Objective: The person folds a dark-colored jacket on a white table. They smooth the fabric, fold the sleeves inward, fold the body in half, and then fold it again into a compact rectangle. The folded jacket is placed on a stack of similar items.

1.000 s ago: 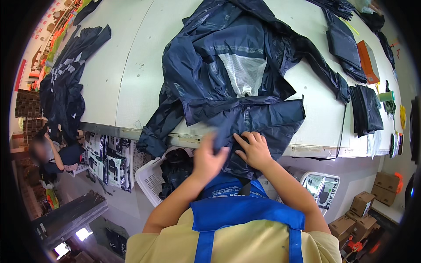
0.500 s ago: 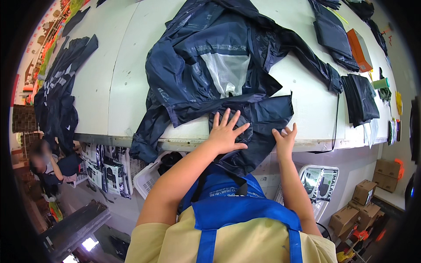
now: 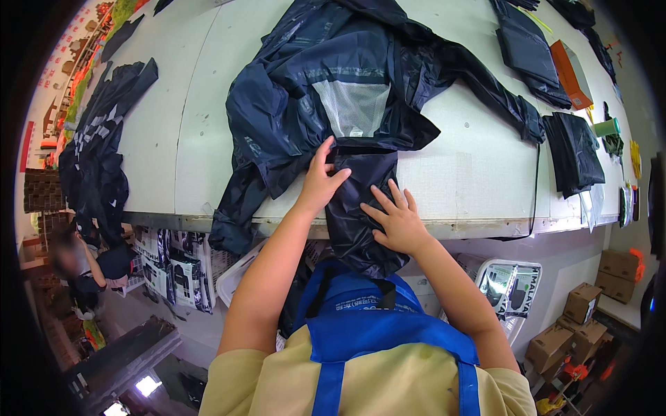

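Note:
A dark navy rain jacket [image 3: 277,104] lies spread on the white table, a pale mesh lining panel [image 3: 352,107] showing in its middle. From its near edge a long dark flap [image 3: 361,208] of the same shiny fabric runs toward me and hangs over the table's front edge. My left hand [image 3: 322,182] rests at the flap's upper left corner by the jacket's edge, thumb and fingers apart. On the flap's right side lies my right hand [image 3: 400,220], open with fingers spread flat.
Dark folded garments [image 3: 572,156] and an orange box [image 3: 570,75] sit at the right. Another dark garment [image 3: 104,139] drapes over the table's left part. Below the front edge are a white basket [image 3: 531,277] with packages and cardboard boxes [image 3: 583,305]. A person [image 3: 94,260] is at far left.
The flap's right side has been folded in, making it narrower. My left hand has shifted up and left to its corner; my right hand has moved left onto the flap.

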The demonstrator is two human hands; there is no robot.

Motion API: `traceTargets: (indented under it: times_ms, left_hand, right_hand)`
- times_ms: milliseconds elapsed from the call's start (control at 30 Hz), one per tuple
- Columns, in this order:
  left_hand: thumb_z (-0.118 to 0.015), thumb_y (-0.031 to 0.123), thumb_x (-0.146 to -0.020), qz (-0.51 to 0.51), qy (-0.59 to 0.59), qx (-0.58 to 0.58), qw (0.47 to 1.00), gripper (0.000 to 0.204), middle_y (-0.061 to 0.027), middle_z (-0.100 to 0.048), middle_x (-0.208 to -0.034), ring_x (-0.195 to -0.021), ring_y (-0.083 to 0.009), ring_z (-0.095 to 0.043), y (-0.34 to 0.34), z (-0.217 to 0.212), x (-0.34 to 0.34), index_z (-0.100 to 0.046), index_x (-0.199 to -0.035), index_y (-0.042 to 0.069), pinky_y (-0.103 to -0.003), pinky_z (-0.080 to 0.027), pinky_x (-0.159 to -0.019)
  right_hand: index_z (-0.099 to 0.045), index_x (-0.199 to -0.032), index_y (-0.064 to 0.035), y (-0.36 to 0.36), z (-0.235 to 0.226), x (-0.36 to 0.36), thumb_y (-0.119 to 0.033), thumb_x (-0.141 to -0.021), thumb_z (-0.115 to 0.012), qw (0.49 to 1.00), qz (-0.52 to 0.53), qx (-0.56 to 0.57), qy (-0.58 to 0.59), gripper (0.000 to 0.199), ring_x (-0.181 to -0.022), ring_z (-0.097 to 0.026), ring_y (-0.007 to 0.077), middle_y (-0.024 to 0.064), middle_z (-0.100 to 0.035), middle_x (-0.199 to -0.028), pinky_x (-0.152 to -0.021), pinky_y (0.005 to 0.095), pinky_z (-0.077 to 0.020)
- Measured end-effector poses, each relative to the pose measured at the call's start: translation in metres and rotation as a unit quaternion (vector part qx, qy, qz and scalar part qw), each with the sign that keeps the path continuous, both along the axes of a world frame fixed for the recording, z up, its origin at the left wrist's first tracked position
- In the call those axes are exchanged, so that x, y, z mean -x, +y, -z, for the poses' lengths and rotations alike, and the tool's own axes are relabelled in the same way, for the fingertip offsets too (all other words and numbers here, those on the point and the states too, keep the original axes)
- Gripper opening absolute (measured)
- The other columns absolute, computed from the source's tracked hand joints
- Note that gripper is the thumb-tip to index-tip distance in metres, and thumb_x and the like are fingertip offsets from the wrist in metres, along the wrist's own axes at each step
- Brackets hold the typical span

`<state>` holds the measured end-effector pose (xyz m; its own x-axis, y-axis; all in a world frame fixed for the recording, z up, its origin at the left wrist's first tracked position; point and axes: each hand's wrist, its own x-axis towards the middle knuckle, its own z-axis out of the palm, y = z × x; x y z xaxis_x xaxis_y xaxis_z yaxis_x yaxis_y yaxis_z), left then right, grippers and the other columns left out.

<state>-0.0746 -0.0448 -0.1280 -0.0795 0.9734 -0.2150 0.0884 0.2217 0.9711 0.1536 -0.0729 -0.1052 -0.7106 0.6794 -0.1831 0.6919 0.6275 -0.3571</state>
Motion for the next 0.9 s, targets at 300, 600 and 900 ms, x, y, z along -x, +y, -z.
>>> traceTargets:
  times_ms: [300, 600, 900]
  left_hand:
    - [-0.062, 0.038, -0.084, 0.262, 0.448, -0.226, 0.824, 0.053, -0.0126, -0.032, -0.148, -0.136, -0.0423, -0.025, -0.034, 0.021, -0.015, -0.051, -0.134, 0.023, -0.056, -0.02, -0.11]
    - [-0.062, 0.055, -0.078, 0.252, 0.505, -0.214, 0.798, 0.07, -0.0107, -0.022, -0.153, -0.138, -0.0445, -0.018, -0.041, 0.019, -0.016, -0.042, -0.14, 0.029, -0.055, -0.015, -0.112]
    - [-0.054, 0.045, -0.088, 0.246, 0.441, -0.229, 0.832, 0.053, -0.0076, -0.027, -0.152, -0.138, -0.0398, -0.024, -0.041, 0.033, -0.01, -0.045, -0.138, 0.029, -0.053, -0.018, -0.112]
  right_hand:
    - [-0.044, -0.136, -0.0153, 0.001, 0.0, -0.062, -0.005, -0.072, -0.056, 0.997, 0.02, -0.026, 0.069, 0.067, -0.14, -0.024, 0.0351, 0.0059, -0.037, -0.147, -0.111, 0.0534, -0.0204]
    - [-0.033, -0.144, -0.0283, 0.008, 0.012, -0.045, -0.028, -0.066, -0.074, 0.975, -0.207, -0.075, -0.022, 0.089, -0.141, -0.025, 0.0215, -0.0046, -0.032, -0.15, -0.114, 0.0476, -0.0208]
    - [-0.062, -0.106, -0.0115, 0.011, 0.023, -0.032, -0.016, -0.071, -0.066, 0.979, 0.114, 0.145, 0.089, 0.036, -0.116, -0.052, 0.0355, 0.0142, -0.059, -0.118, -0.093, 0.0461, -0.0427]
